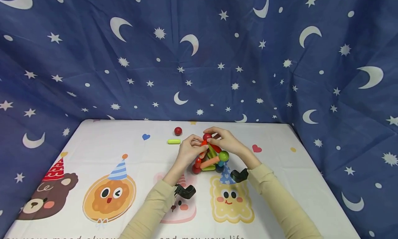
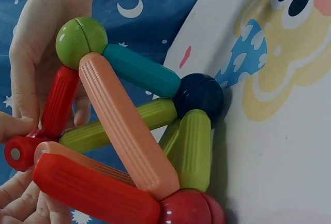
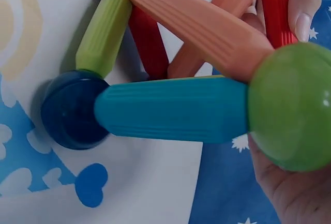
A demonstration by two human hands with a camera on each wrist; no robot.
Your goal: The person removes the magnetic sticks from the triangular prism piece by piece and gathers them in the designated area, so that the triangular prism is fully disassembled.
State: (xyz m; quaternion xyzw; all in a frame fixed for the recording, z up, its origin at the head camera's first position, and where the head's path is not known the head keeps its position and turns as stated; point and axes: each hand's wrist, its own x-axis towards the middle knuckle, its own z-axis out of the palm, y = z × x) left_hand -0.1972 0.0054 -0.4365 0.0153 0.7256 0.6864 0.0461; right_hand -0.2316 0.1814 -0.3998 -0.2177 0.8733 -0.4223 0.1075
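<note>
A frame of ridged magnetic sticks and balls stands on the table between both hands. In the head view, my left hand (image 1: 190, 150) pinches a red magnetic stick (image 1: 203, 143) near the top of the frame. My right hand (image 1: 226, 141) holds a red ball (image 1: 207, 137) at the peak between thumb and fingers. Lower down are a green ball (image 2: 77, 40), a dark blue ball (image 2: 199, 100) and a red ball (image 2: 189, 208). A teal stick (image 3: 176, 109) joins the green and blue balls. An orange stick (image 2: 124, 125) runs from the green ball to the lower red one. Fingers partly hide the top joint.
Behind the left hand lie a loose red ball (image 1: 178, 131) and a loose lime green stick (image 1: 174, 141). The white tablecloth (image 1: 149, 163) carries printed cartoon figures. A dark blue star-and-moon curtain (image 1: 199, 86) hangs along the table's back edge.
</note>
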